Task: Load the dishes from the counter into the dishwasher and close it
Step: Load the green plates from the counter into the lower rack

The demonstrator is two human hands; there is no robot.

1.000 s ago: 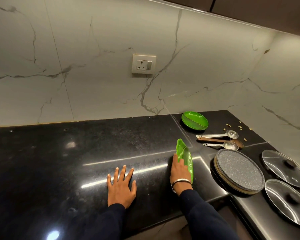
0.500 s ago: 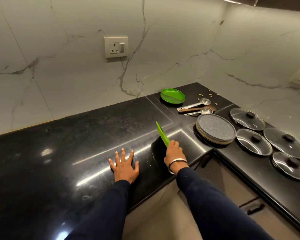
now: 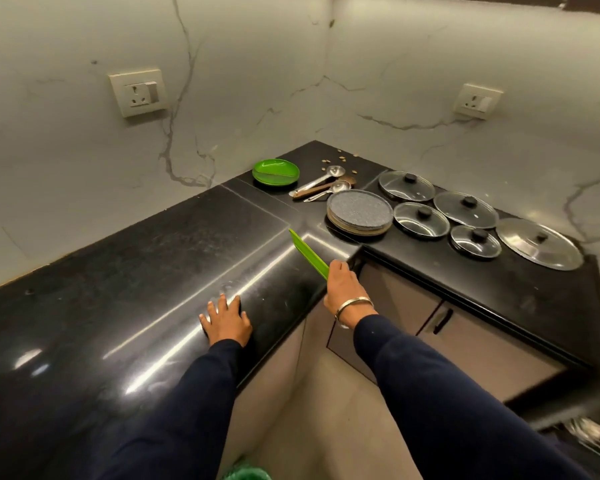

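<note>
My right hand (image 3: 343, 289) grips a green leaf-shaped plate (image 3: 307, 252) by its near end, edge-on, held above the inner corner of the black counter (image 3: 136, 271). My left hand (image 3: 226, 320) lies flat, fingers spread, on the counter's front edge. In the far corner sit a round green plate (image 3: 275, 172), metal spoons with a wooden-handled one (image 3: 321, 188), and a stack of grey speckled plates (image 3: 360, 212). Several glass lids (image 3: 465, 209) lie to the right. A dishwasher rack edge (image 3: 589, 433) peeks in at the lower right.
Marble walls with two sockets (image 3: 138, 92) (image 3: 477, 100) back the L-shaped counter. Small seeds (image 3: 340, 157) lie scattered in the corner. Grey cabinet doors with a black handle (image 3: 442, 320) sit under the right counter. Something green (image 3: 246, 474) shows at the floor.
My right hand has lifted the leaf plate off the counter and drawn it back toward the corner edge. The view has swung right and back; my left hand has stayed flat.
</note>
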